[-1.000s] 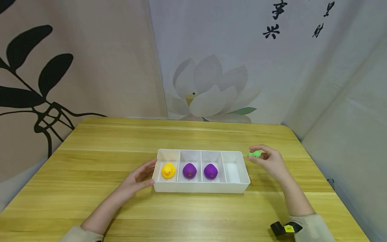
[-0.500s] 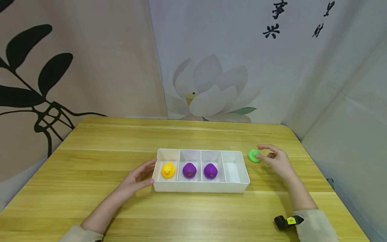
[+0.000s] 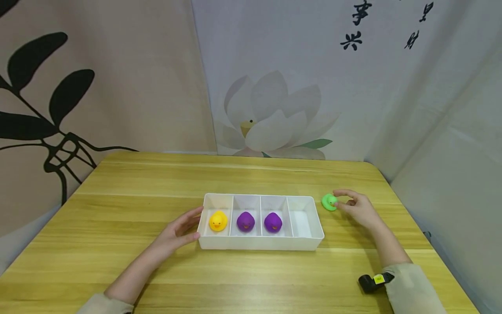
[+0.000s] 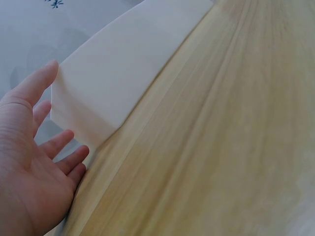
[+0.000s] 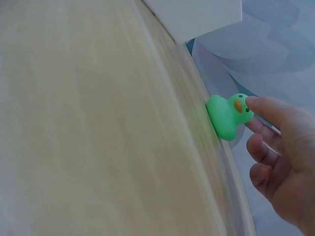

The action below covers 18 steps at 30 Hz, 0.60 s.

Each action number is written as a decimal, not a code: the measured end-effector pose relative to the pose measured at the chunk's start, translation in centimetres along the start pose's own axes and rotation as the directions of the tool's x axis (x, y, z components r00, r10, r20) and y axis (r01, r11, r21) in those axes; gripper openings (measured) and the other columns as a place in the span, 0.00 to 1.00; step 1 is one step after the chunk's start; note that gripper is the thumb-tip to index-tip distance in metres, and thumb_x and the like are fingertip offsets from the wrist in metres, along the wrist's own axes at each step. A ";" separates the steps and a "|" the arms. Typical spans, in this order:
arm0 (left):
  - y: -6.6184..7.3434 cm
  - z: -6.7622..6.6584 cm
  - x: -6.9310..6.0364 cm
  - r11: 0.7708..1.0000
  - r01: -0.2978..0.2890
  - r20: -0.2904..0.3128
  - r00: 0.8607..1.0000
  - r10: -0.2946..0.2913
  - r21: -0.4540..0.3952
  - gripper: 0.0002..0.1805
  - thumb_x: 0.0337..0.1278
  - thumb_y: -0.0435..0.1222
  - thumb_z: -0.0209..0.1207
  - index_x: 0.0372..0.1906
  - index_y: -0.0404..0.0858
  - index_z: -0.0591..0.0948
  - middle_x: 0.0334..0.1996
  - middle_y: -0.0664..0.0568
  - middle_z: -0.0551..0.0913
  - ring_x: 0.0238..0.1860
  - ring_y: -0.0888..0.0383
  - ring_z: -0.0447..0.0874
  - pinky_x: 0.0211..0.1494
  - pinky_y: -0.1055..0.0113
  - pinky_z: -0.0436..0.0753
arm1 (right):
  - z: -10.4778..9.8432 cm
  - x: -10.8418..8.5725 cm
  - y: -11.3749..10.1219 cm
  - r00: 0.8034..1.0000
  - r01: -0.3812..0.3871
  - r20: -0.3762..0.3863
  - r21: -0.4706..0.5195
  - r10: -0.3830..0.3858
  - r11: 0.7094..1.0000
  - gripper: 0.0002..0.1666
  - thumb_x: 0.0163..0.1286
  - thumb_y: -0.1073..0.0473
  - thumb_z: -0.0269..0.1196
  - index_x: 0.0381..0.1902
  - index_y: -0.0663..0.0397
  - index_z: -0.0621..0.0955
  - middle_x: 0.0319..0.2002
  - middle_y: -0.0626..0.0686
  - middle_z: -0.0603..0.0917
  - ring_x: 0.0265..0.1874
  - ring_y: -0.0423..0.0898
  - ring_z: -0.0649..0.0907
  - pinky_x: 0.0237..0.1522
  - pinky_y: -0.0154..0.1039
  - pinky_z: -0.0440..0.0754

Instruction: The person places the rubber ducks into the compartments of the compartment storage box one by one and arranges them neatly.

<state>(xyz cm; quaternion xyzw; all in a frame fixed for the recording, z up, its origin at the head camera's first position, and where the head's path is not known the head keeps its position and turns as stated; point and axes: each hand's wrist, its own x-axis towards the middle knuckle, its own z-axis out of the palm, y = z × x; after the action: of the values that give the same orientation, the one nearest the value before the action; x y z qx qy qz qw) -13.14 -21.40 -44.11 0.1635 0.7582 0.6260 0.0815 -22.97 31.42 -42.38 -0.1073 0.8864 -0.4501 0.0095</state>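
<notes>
A white box (image 3: 259, 243) with several compartments stands on the table. A yellow rubber duck (image 3: 218, 221) sits in its leftmost compartment. Two purple rubber ducks, one (image 3: 245, 221) beside the other (image 3: 273, 222), occupy the middle compartments. My left hand (image 3: 178, 230) rests against the box's left end, thumb and fingers spread; the left wrist view shows this hand (image 4: 34, 152) at the box's end wall. Right of the box, a green rubber duck (image 3: 328, 202) sits upright on the table. Beside it is my right hand (image 3: 357, 209), its thumb at the duck's head and its index finger extended above.
The wooden table (image 3: 251, 283) reaches back to a curtain (image 3: 157, 87) printed with leaves, a lotus and characters. A black device (image 3: 372, 282) is strapped at the right sleeve (image 3: 412, 288).
My right hand has drawn back slightly to the right, leaving the green duck more exposed. The duck has turned and now sits upright. My left hand and the box have stayed put.
</notes>
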 end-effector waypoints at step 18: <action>-0.1 0.0 0.0 1.000 -0.008 0.004 1.000 0.008 0.002 0.34 0.63 0.31 0.57 0.73 0.40 0.60 0.69 0.37 0.62 0.68 0.36 0.57 0.63 0.40 0.63 | 0.4 0.1 -0.2 0.999 -0.034 -0.024 0.000 0.034 0.999 0.26 0.63 0.53 0.67 0.57 0.58 0.79 0.39 0.61 0.79 0.17 0.38 0.67 0.17 0.32 0.68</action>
<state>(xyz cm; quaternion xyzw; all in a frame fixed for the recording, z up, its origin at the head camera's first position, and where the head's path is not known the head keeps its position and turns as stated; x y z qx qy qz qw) -13.16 -21.44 -44.18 0.1678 0.7581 0.6251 0.0802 -22.96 30.99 -42.42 -0.0870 0.8882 -0.4512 0.0065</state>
